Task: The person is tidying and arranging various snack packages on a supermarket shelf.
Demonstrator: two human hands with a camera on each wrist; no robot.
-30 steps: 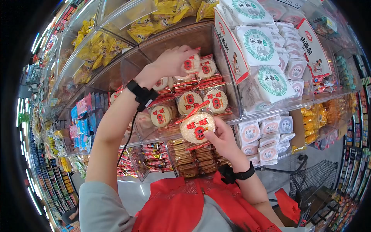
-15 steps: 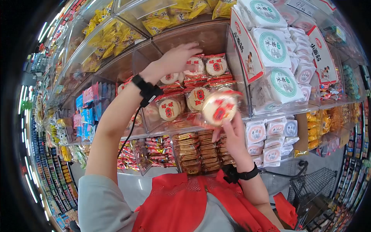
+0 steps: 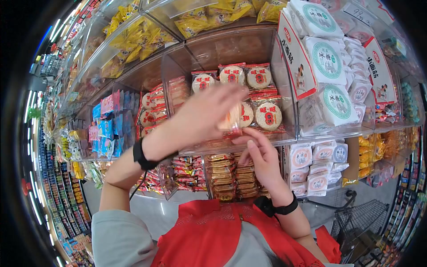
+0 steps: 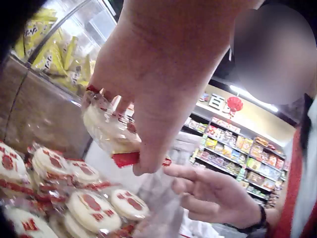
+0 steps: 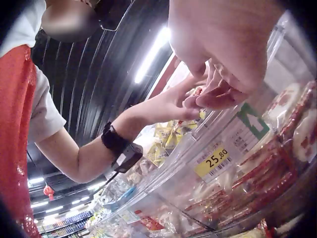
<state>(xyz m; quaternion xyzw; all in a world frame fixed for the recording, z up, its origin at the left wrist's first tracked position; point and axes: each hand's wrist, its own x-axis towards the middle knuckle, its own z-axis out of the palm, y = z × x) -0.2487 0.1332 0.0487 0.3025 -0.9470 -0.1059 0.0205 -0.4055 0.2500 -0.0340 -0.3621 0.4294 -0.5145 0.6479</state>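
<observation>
My left hand (image 3: 200,115), blurred, is above the front of a clear bin (image 3: 249,46) and grips a wrapped rice cracker (image 4: 106,130) by its side. Thumb and fingers pinch the crinkled clear wrapper with its red edge, seen best in the left wrist view. Close below it, my right hand (image 3: 264,162) has loosely bent fingers, with fingertips right at the packet's lower edge and nothing in its palm. Behind the hands, round rice crackers (image 3: 268,115) with red print stand in rows in the bin, partly hidden by the left hand.
White packets with green rings (image 3: 328,62) are stacked right of the bin beside a printed card (image 3: 297,58). Yellow bags (image 3: 133,44) fill bins at upper left, blue packets (image 3: 106,127) lie left. Lower bins hold brown biscuits (image 3: 222,175). A shopping cart (image 3: 362,216) stands at right.
The wrapped rice cracker has passed from my right hand to my left. My left hand has come forward from the back of the bin; the right hand's fingers have loosened.
</observation>
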